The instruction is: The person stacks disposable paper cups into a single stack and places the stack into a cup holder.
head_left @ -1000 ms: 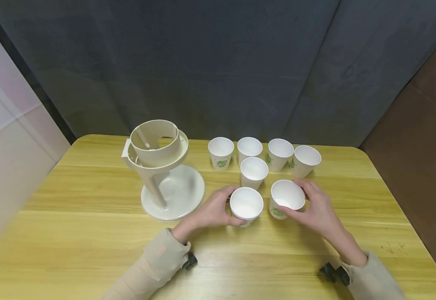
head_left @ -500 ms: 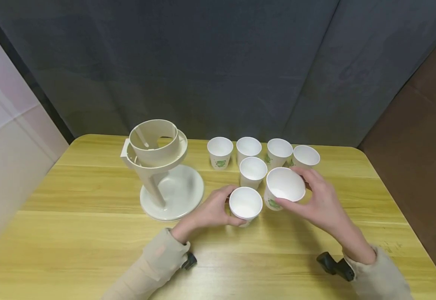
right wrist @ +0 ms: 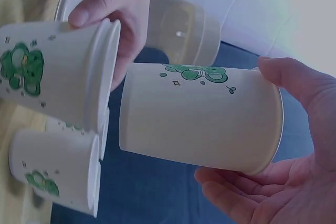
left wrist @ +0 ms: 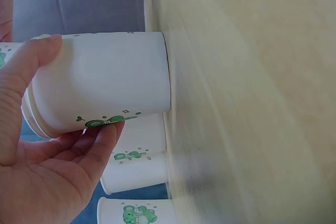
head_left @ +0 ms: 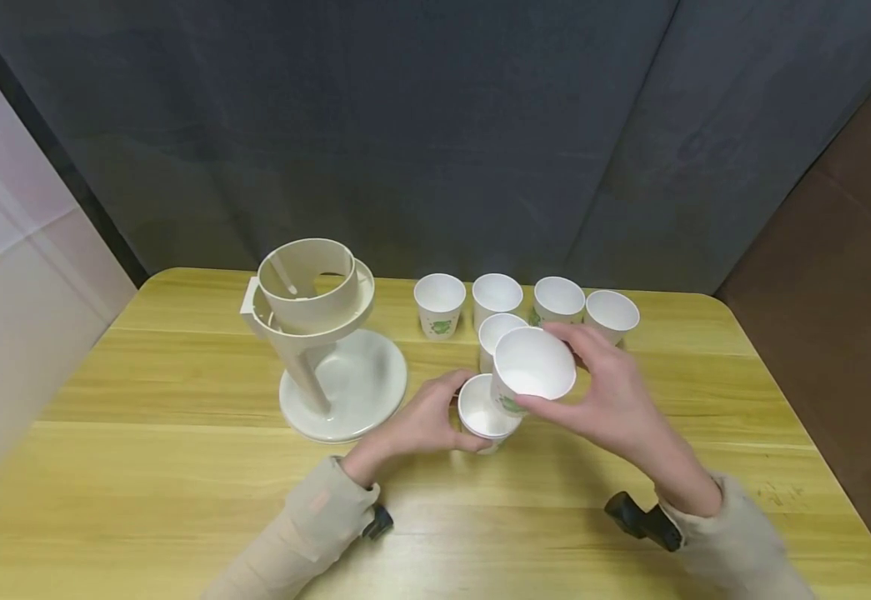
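Observation:
My left hand (head_left: 429,419) grips a short stack of white paper cups (left wrist: 105,82), thumb on one side and fingers on the other. Two rims show close together at its top, and its base meets the wooden table. Raised off the table, a single paper cup (head_left: 533,371) with a green cartoon print is held by my right hand (head_left: 615,400) between thumb and fingers. It is slightly tilted, and in the head view it overlaps the right part of the stack's mouth. From the right wrist view, the held cup's bottom (right wrist: 124,108) is near the level of the stack's rims.
Several upright paper cups (head_left: 439,306) form a row along the table's back edge. One more cup (head_left: 497,335) stands just behind the held ones, partly hidden. A cream plastic holder (head_left: 307,312) on a round base (head_left: 375,383) stands left of my left hand.
My right hand has lifted its cup off the table and carried it leftward to the left hand's stack. The left hand and its stack have stayed in place.

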`<state>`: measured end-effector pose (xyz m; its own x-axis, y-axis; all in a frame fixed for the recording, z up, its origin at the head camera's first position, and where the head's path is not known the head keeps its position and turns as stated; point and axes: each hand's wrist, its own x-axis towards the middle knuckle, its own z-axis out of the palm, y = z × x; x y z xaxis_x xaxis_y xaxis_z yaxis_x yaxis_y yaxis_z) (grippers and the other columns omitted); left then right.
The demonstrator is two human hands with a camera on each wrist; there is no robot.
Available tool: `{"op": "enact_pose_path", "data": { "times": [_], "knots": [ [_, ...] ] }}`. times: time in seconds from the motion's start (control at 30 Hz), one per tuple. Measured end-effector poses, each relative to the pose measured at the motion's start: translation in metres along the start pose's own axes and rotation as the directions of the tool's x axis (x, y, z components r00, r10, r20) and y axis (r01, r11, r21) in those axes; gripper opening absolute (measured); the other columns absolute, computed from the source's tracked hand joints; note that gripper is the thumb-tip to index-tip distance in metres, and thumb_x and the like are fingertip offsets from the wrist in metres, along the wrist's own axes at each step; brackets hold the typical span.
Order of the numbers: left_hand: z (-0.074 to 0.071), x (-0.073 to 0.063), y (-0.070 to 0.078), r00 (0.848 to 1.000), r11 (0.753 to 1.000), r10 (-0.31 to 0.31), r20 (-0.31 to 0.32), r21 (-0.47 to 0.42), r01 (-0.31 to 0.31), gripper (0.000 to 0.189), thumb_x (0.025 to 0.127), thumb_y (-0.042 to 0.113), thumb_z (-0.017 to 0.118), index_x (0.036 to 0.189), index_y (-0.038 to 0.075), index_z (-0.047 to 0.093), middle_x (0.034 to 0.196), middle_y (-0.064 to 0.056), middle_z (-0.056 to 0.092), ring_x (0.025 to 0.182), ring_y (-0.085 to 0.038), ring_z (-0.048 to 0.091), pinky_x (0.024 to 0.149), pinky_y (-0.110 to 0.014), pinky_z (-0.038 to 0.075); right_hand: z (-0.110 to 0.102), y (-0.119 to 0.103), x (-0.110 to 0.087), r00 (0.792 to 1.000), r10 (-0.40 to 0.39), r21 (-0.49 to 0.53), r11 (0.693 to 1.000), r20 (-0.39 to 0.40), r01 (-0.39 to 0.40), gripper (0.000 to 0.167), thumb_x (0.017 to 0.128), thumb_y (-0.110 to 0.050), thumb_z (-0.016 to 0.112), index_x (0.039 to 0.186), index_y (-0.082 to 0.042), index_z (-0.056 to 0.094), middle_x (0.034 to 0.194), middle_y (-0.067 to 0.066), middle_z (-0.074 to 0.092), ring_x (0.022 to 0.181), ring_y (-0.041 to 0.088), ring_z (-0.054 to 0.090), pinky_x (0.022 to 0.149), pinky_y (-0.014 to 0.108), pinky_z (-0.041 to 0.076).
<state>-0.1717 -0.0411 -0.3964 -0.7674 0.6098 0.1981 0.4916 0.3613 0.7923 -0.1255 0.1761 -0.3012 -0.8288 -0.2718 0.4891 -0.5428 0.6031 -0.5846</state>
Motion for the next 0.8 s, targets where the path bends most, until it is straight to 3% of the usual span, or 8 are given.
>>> {"op": "enact_pose_path", "data": {
  "times": [0.2,0.8],
  "knots": [
    [0.000,0.000,-0.001,1.000,1.000,0.020,-0.001,-0.006,-0.020,0.070,0.063,0.014,0.085,0.122,-0.001,0.051,0.109,-0.007,0.061,0.098,-0.018,0.058,0.086,-0.029,0.049,0.014,-0.001,0.002,0.999,-0.010,0.014,1.000,0.035,0.010,0.063,0.060,-0.018,0.088,0.114,-0.003,0.060,0.103,0.004,0.061,0.090,0.014,0.057,0.075,0.030,0.052],
    [-0.001,-0.001,0.001,0.999,0.999,0.035,0.001,-0.027,-0.035,0.074,0.062,0.013,0.085,0.127,0.002,0.050,0.116,-0.006,0.060,0.102,-0.018,0.056,0.088,-0.030,0.048,0.044,0.018,-0.006,0.994,-0.048,0.022,0.999,0.101,0.046,0.066,0.060,-0.024,0.087,0.115,-0.003,0.058,0.106,0.007,0.062,0.090,0.018,0.058,0.071,0.030,0.052]
  ]
}}
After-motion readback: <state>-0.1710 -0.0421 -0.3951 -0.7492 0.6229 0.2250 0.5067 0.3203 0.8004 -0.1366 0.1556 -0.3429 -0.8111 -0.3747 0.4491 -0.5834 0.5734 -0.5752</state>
